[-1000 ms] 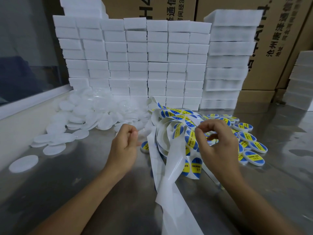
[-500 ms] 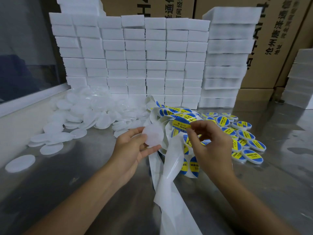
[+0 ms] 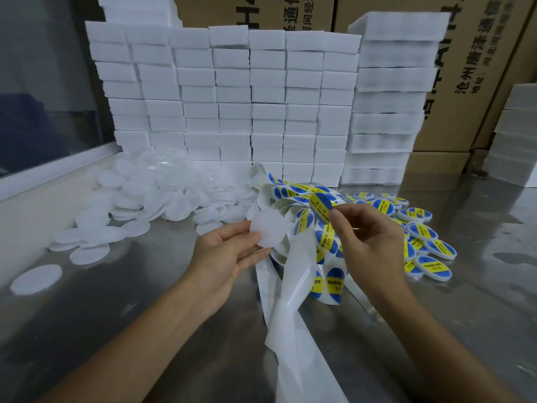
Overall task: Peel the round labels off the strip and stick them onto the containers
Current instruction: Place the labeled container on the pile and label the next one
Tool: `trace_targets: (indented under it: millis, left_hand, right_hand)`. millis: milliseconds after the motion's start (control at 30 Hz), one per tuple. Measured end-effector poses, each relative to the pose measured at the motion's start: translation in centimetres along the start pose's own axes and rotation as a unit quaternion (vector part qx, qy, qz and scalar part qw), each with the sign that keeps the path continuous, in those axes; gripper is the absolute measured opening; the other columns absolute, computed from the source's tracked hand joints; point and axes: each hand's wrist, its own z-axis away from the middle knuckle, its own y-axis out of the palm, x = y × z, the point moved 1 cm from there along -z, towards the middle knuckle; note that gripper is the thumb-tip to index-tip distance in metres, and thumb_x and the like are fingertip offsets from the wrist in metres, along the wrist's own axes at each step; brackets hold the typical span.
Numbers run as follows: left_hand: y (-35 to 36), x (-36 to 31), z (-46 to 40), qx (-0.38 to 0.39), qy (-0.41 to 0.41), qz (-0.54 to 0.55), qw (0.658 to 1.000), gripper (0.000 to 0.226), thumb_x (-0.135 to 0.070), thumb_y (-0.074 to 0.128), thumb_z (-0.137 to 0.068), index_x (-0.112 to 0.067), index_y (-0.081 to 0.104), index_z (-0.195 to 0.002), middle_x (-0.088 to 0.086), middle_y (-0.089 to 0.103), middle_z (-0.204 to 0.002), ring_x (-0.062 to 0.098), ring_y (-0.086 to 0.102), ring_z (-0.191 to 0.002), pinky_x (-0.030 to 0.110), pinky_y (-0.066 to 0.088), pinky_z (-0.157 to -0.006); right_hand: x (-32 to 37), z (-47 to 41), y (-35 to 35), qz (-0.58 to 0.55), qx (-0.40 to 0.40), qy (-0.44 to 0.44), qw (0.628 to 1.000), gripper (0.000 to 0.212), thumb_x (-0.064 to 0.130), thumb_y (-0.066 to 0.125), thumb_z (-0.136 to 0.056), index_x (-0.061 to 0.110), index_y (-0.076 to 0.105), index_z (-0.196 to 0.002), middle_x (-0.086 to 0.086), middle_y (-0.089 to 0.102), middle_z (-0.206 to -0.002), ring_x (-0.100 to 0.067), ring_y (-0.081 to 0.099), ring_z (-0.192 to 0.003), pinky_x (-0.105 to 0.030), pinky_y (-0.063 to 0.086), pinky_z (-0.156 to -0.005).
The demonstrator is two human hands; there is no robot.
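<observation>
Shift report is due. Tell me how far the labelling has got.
Done: a cluster of labelled containers lies on the table's right. In hand: the left hand holds a blank container, while the right hand pinches a peeled label just above it. Left: a large heap of blank containers on the left, and more labels on the strip.

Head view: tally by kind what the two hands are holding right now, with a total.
Blank white container: 1, pinched in the left hand
Peeled round label: 1, pinched in the right hand
Total: 2
</observation>
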Motion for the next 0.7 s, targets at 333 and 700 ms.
trace_targets:
  millis: [333, 700]
  left_hand:
    - [1.3, -0.2, 1.0, 0.051, -0.023, 0.004, 0.998, 0.028, 0.002, 0.067, -0.08, 0.007, 0.064, -0.107, 0.02, 0.074, -0.096, 0.027, 0.074, -0.086, 0.029, 0.059, -0.067]
    - [1.7, -0.5, 1.5, 0.069, -0.021, -0.02, 0.997, 0.05, -0.01, 0.073, -0.065, 0.006, 0.064, -0.111, 0.019, 0.074, -0.098, 0.027, 0.073, -0.089, 0.028, 0.059, -0.067]
  right_hand:
    - [0.4, 0.5, 0.8, -0.177, 0.113, 0.174, 0.962, 0.021, 0.031, 0.078, -0.067, 0.017, 0.077, -0.083, -0.003, 0.075, -0.076, -0.013, 0.07, -0.069, -0.017, 0.053, -0.063]
    - [0.6, 1.1, 1.2, -0.139, 0.123, 0.143, 0.972, 0.005, 0.011, 0.077, -0.078, 0.014, 0.075, -0.082, 0.0, 0.075, -0.07, -0.008, 0.069, -0.065, -0.013, 0.052, -0.062]
